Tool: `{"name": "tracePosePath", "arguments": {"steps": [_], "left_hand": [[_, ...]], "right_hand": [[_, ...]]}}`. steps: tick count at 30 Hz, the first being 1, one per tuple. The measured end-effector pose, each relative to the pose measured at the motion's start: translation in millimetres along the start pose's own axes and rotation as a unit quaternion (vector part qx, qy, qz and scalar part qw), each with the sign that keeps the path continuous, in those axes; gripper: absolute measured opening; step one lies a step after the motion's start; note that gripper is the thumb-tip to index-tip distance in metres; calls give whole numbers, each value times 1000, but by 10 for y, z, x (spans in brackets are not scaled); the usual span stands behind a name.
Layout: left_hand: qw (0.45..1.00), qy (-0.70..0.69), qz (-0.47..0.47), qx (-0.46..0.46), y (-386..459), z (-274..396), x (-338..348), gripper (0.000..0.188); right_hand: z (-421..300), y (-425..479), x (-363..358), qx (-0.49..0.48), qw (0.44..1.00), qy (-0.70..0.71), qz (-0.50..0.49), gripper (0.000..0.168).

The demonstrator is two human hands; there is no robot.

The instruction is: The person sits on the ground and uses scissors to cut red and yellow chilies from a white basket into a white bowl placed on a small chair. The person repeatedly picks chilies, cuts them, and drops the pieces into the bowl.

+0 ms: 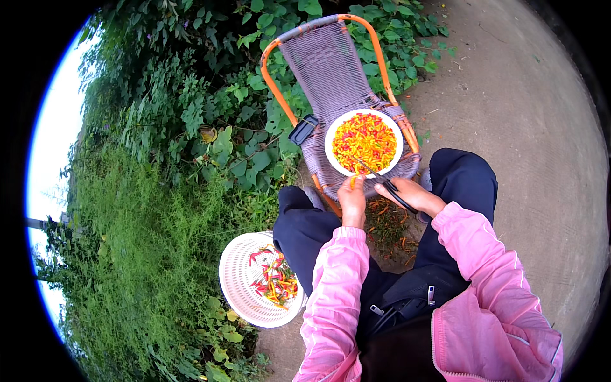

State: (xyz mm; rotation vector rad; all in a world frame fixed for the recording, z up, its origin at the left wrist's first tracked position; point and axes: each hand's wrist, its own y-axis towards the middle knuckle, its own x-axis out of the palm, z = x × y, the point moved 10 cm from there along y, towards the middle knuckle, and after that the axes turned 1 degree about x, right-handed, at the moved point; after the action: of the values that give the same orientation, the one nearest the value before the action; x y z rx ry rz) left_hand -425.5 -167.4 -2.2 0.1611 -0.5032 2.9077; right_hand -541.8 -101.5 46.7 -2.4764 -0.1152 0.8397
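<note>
My left hand (352, 200) pinches a yellow-orange chili pepper (353, 181) at the near rim of a white bowl. Black-handled scissors (392, 189) are in my right hand (411, 195), their blades pointing over the bowl, close to my left fingertips. Small cut pieces of red, yellow and orange chili fill the white bowl (330, 152), which rests on the seat of a woven chair (324, 62) with an orange frame. Whole red and orange chilies (274, 281) lie in a white plastic basket (235, 274) beside my left leg.
A dark oblong object (303, 129) lies on the chair's left edge. Chili scraps and green stems (389, 229) are scattered on the ground between my legs. Dense green plants (157, 200) border the left side; a concrete path (520, 124) runs along the right.
</note>
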Motion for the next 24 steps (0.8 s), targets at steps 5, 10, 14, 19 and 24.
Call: {"name": "tracePosePath", "arguments": {"steps": [5, 10, 14, 19, 24], "left_hand": [[1000, 9, -13, 8, -20, 81, 33, 15], [999, 30, -21, 1, -37, 109, 48, 14], [991, -31, -51, -116, -183, 94, 145, 11], [990, -72, -28, -114, -190, 81, 116, 10], [991, -78, -11, -109, -158, 71, 48, 8]], "right_hand": [[102, 14, 31, 5, 999, -43, 8, 74], [-21, -11, -19, -11, 999, -43, 15, 72], [29, -1, -68, 0, 999, -10, 36, 71], [-19, -4, -73, -13, 999, 3, 53, 70], [-115, -77, -91, -9, 999, 35, 31, 68]]}}
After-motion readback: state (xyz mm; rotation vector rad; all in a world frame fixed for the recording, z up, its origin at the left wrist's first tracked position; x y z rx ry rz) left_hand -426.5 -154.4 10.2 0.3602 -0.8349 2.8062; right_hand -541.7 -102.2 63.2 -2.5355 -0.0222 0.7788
